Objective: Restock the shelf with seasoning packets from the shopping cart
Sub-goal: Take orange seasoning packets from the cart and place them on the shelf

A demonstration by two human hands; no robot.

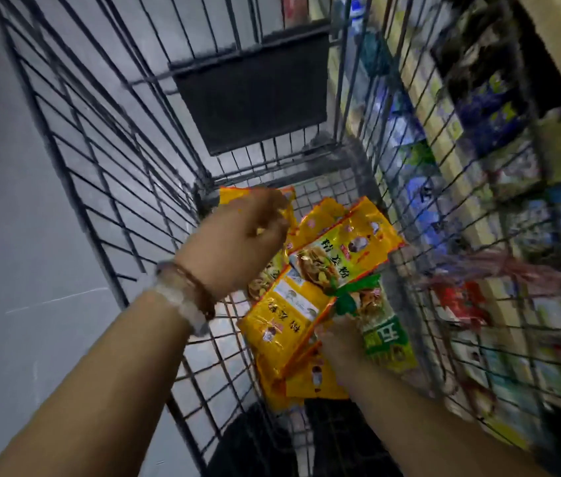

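Yellow seasoning packets [347, 249] lie in a loose heap on the wire floor of the shopping cart [107, 173], most of them overlapping near the cart's right wall. One green packet [384, 333] sits among them, at the right edge of the heap and partly under a yellow one.

The left hand [241, 242] reaches down into the cart with its fingers curled at the far end of the heap, on or just above a yellow packet there (the frame is blurred at the fingertips, so whether it actually grips one I cannot tell). Two bracelets [186, 297] ring that wrist, one pale and beaded, one thin and brown.

The right hand [341, 346] is lower in the cart, its fingers pinching several yellow packets fanned out together, with the green packet just beside them.

Beyond the cart's right wall runs the shelf [499, 139], stocked with blurred packages in blue, green and red. A dark panel [251, 98] hangs on the cart's far end.
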